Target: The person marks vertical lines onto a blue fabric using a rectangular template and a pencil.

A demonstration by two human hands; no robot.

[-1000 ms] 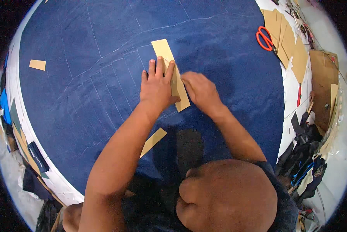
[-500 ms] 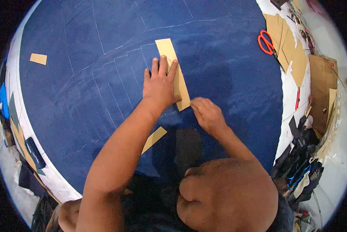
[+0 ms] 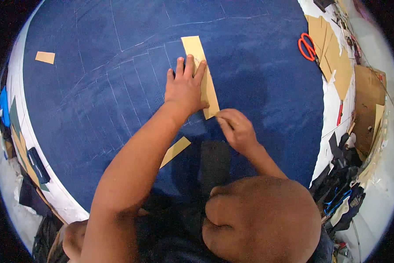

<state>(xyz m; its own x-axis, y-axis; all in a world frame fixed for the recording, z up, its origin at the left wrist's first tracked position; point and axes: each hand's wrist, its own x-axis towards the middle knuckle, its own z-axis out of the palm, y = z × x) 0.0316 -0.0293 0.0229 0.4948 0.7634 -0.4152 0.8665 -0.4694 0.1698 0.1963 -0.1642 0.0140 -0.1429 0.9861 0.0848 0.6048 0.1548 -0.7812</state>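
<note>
My left hand lies flat with its fingers spread on a long tan card strip, pressing it onto dark blue fabric. Thin white lines mark the cloth to the left of the strip. At the strip's lower right corner, my right hand is closed in a pinch, its fingertips close to the card. Whatever the pinch holds is hidden. A shorter tan card strip rests on the fabric beside my left forearm, which partly covers it. Far to the left lies a small tan card piece.
Red-handled scissors lie at the fabric's right edge, by several tan card patterns. A red-handled tool is below them. Dark cloth scraps heap at the right, near a brown cardboard piece. A dark blue object sits at the left edge.
The view has shifted a little, so the cloth sits higher in it. My right fingertips have moved slightly down the strip's right edge to its lower corner. My left hand stays on the strip.
</note>
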